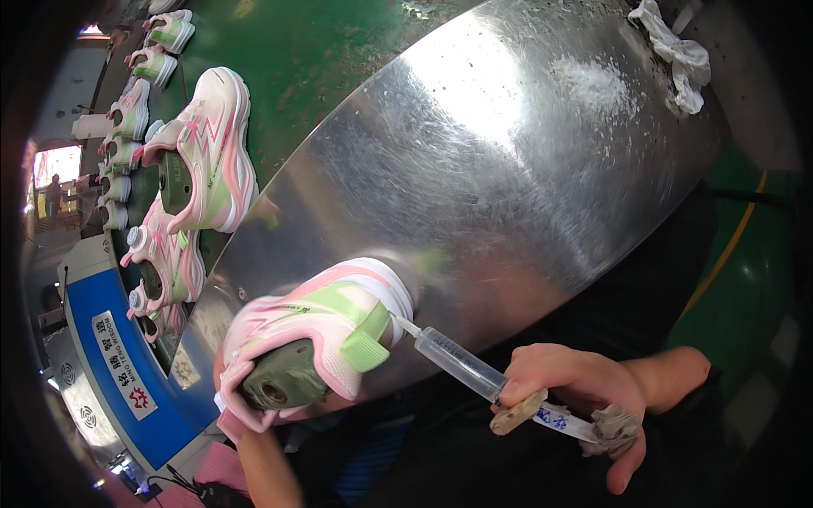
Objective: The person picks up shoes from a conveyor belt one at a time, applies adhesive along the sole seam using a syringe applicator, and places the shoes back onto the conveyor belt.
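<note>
A pink, white and light-green sneaker is tilted over the near left of the metal tabletop, with a dark green shoe last filling its opening. My left hand supports it from the left and below; the shoe hides most of the fingers. In my right hand is a clear plastic syringe, gripped around the barrel near its flange. Its tip meets or nearly meets the heel edge, just above the sole and beside the green pull tab. Greyish wrapping covers the plunger's end, against my thumb.
The shiny metal tabletop bears white residue and a crumpled white cloth at the far right. More similar sneakers line the green surface at the left. A blue and grey machine panel borders the left side.
</note>
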### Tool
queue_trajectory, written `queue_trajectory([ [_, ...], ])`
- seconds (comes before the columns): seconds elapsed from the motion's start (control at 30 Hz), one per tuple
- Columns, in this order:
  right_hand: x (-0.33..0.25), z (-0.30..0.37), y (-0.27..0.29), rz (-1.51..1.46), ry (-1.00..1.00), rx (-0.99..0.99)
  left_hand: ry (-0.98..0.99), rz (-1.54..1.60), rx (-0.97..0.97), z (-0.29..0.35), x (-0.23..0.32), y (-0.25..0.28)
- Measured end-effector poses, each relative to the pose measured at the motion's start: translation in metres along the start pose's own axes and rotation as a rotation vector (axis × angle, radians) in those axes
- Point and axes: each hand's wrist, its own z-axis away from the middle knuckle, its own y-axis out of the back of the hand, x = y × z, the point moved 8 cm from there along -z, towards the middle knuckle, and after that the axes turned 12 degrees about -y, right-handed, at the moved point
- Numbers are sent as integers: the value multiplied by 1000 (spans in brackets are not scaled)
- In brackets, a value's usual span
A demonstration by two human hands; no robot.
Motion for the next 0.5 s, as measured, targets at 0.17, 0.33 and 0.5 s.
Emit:
queue_trajectory([
  [0.17,3,0,-2,53,-25,-4,397,247,215,29,-2,-9],
  [0.33,4,-1,-9,101,-23,-15,772,465,507,69,10,-21],
  [0.5,5,5,-16,94,-39,4,1080,937,744,103,27,-56],
])
